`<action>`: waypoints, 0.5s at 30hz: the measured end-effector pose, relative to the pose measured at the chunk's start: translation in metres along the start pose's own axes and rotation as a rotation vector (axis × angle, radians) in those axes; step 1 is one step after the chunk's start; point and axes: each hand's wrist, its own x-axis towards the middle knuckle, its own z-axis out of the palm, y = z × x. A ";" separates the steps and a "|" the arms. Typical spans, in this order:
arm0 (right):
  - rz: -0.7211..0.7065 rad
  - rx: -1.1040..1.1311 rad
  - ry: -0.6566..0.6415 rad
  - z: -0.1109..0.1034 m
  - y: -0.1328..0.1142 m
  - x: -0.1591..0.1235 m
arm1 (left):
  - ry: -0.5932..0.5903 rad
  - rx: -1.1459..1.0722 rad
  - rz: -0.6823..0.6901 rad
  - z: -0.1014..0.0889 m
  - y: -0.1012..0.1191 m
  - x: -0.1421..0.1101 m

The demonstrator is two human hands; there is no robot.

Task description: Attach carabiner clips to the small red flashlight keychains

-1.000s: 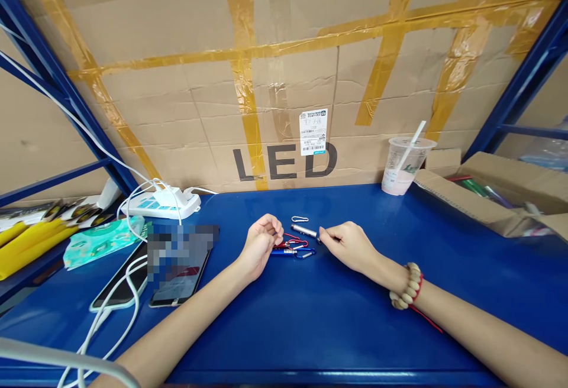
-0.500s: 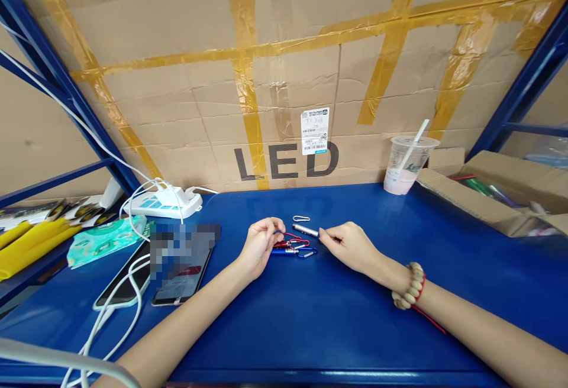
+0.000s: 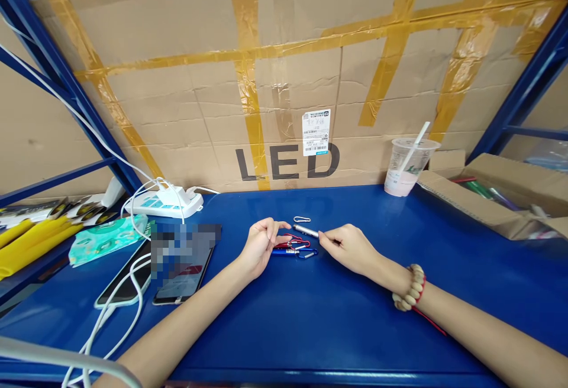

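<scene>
Between the fingertips of my right hand [image 3: 348,249] is the near right end of a small silver pen-shaped flashlight [image 3: 306,231]; its other end points up and left. My left hand [image 3: 261,247] is open, index finger stretched toward the silver flashlight and thumb apart, with nothing held. Just beside and partly behind the left fingers lie a red flashlight [image 3: 284,245] with a red carabiner [image 3: 302,242], and below it a blue flashlight [image 3: 286,252] with a blue carabiner [image 3: 309,254]. A loose silver carabiner [image 3: 302,217] lies beyond the silver flashlight.
Two phones [image 3: 181,281] and white cables [image 3: 138,293] lie left on the blue table [image 3: 284,329], near a white power strip [image 3: 151,203] and a green tissue pack [image 3: 106,240]. Right stand a drink cup [image 3: 402,172] and an open carton [image 3: 470,207]. A large cardboard box [image 3: 204,122] stands behind.
The index finger and thumb of my left hand have spread apart and the index finger reaches farther right. My right hand keeps its pinch on the silver flashlight.
</scene>
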 end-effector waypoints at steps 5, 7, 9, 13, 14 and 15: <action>-0.037 -0.030 0.002 0.000 -0.001 -0.001 | -0.076 -0.051 0.000 0.000 0.000 -0.002; -0.033 -0.047 0.004 -0.001 -0.002 0.000 | -0.098 -0.090 -0.007 0.000 0.000 -0.002; -0.027 -0.063 0.011 -0.002 -0.002 0.000 | -0.097 -0.108 -0.020 0.000 0.000 -0.002; 0.000 -0.098 0.096 -0.005 -0.003 0.000 | -0.088 -0.101 -0.008 -0.001 0.000 -0.001; 0.012 -0.102 0.120 -0.006 -0.003 0.000 | -0.089 -0.098 -0.003 -0.001 0.000 -0.001; 0.021 -0.101 0.137 -0.007 -0.003 0.000 | -0.085 -0.092 0.000 -0.001 0.000 -0.001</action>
